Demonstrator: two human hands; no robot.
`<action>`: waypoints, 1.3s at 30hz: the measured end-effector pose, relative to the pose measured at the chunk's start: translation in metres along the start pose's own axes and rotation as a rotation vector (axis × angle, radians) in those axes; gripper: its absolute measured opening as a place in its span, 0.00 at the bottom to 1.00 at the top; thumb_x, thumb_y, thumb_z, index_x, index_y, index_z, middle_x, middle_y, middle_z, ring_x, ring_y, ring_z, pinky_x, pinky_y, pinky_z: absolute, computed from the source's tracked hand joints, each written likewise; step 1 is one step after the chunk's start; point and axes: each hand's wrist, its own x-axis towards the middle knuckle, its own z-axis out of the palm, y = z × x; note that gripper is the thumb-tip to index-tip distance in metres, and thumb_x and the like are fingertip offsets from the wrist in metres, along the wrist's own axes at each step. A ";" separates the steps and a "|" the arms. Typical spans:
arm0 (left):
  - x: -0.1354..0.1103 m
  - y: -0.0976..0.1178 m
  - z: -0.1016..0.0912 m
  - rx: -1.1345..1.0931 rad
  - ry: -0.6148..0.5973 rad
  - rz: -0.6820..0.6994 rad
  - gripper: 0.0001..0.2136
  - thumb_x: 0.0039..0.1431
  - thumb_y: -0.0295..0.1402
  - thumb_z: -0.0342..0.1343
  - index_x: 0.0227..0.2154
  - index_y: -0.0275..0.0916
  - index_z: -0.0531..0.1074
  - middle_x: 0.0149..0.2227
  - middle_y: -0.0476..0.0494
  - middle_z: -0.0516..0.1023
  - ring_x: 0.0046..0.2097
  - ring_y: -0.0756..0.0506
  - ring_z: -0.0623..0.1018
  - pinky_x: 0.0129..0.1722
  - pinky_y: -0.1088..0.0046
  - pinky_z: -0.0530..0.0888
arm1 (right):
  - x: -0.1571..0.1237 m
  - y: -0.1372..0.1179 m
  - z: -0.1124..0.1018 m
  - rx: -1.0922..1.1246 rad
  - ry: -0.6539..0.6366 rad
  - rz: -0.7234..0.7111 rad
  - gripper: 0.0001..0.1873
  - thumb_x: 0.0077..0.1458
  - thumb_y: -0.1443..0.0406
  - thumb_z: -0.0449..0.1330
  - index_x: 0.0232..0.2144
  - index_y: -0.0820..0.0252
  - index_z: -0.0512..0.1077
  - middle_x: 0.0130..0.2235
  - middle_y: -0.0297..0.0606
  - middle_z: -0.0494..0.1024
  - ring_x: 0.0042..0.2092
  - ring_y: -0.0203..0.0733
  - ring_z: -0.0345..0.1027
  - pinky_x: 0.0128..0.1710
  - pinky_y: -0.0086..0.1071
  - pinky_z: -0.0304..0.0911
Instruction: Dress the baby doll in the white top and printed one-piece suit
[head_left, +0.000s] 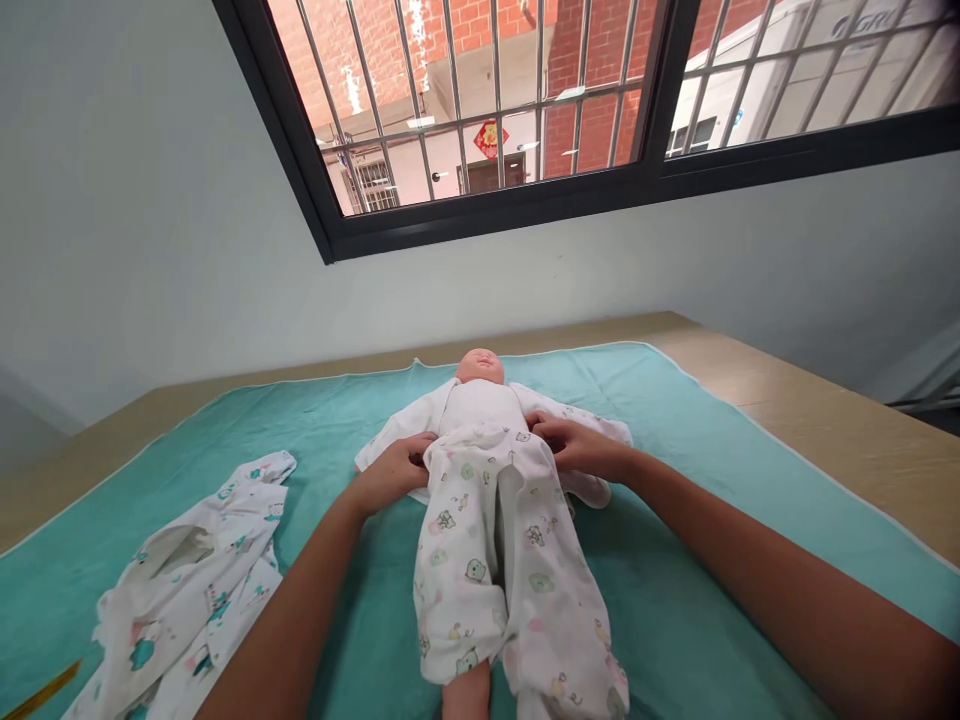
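Observation:
A baby doll (481,366) lies on its back with its head toward the wall. White printed pants (469,530) cover its legs up to the waist, and one bare foot shows at the lower hem. Its upper body wears a white printed top (480,402) with the sleeves spread to both sides. My left hand (396,466) is closed on the left side of the pants' waistband. On the other side of the waist, my right hand (576,445) pinches the waistband, its fingertips against the cloth.
A teal sheet (330,420) covers most of the wooden table (847,440). Crumpled white printed baby clothes (202,570) lie at the left, near a yellow strip (41,690). Behind the table stand a pale wall and a barred window (487,110).

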 end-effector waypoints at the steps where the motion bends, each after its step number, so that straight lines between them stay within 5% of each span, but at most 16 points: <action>1: 0.001 -0.003 0.003 -0.032 0.022 0.012 0.13 0.41 0.27 0.58 0.33 0.37 0.79 0.40 0.44 0.79 0.43 0.40 0.76 0.45 0.67 0.73 | 0.000 0.001 0.001 0.007 0.015 -0.001 0.09 0.46 0.59 0.66 0.28 0.57 0.72 0.47 0.36 0.69 0.48 0.45 0.64 0.48 0.38 0.62; 5: 0.007 -0.017 0.020 -0.134 0.207 0.009 0.11 0.44 0.29 0.59 0.33 0.36 0.78 0.33 0.46 0.79 0.39 0.41 0.76 0.42 0.66 0.73 | 0.004 0.011 0.011 0.089 0.197 0.026 0.12 0.43 0.61 0.65 0.21 0.58 0.65 0.37 0.33 0.72 0.39 0.40 0.64 0.38 0.34 0.60; 9: 0.012 -0.021 0.034 -0.127 0.389 0.002 0.12 0.46 0.32 0.59 0.35 0.36 0.76 0.34 0.46 0.79 0.38 0.42 0.76 0.40 0.67 0.72 | 0.010 0.018 0.021 0.184 0.404 0.036 0.16 0.43 0.63 0.64 0.20 0.58 0.58 0.25 0.28 0.64 0.28 0.34 0.54 0.28 0.31 0.52; 13: 0.013 -0.020 0.032 -0.134 0.535 -0.055 0.13 0.48 0.36 0.58 0.38 0.38 0.75 0.35 0.46 0.79 0.42 0.42 0.75 0.40 0.68 0.72 | 0.010 0.012 0.023 0.357 0.327 0.042 0.12 0.45 0.60 0.67 0.27 0.57 0.66 0.29 0.30 0.69 0.31 0.36 0.59 0.30 0.31 0.56; 19: 0.009 -0.023 0.021 -0.079 0.397 -0.039 0.14 0.47 0.35 0.58 0.37 0.37 0.75 0.39 0.44 0.79 0.43 0.40 0.75 0.42 0.66 0.72 | 0.002 0.008 0.013 0.471 0.123 0.108 0.14 0.48 0.56 0.66 0.34 0.58 0.73 0.36 0.35 0.73 0.37 0.41 0.66 0.38 0.35 0.62; 24: 0.009 -0.020 0.024 -0.057 0.383 -0.040 0.14 0.49 0.35 0.56 0.39 0.36 0.75 0.39 0.45 0.80 0.41 0.41 0.76 0.41 0.66 0.72 | 0.003 0.005 0.000 0.178 0.192 -0.023 0.11 0.44 0.59 0.69 0.29 0.58 0.76 0.51 0.39 0.69 0.51 0.48 0.65 0.52 0.40 0.61; 28: 0.010 -0.014 0.030 -0.072 0.332 -0.078 0.14 0.46 0.34 0.57 0.38 0.37 0.75 0.40 0.44 0.80 0.43 0.39 0.76 0.44 0.64 0.72 | 0.003 0.002 -0.005 0.126 0.195 -0.057 0.12 0.43 0.57 0.70 0.27 0.57 0.76 0.64 0.38 0.57 0.64 0.55 0.53 0.60 0.45 0.55; 39: 0.010 -0.014 0.053 -0.132 0.482 -0.153 0.09 0.45 0.32 0.59 0.30 0.40 0.66 0.30 0.51 0.72 0.37 0.46 0.72 0.34 0.72 0.69 | 0.004 0.004 0.006 0.307 0.292 -0.075 0.15 0.44 0.60 0.68 0.24 0.59 0.65 0.55 0.40 0.72 0.53 0.49 0.67 0.51 0.42 0.63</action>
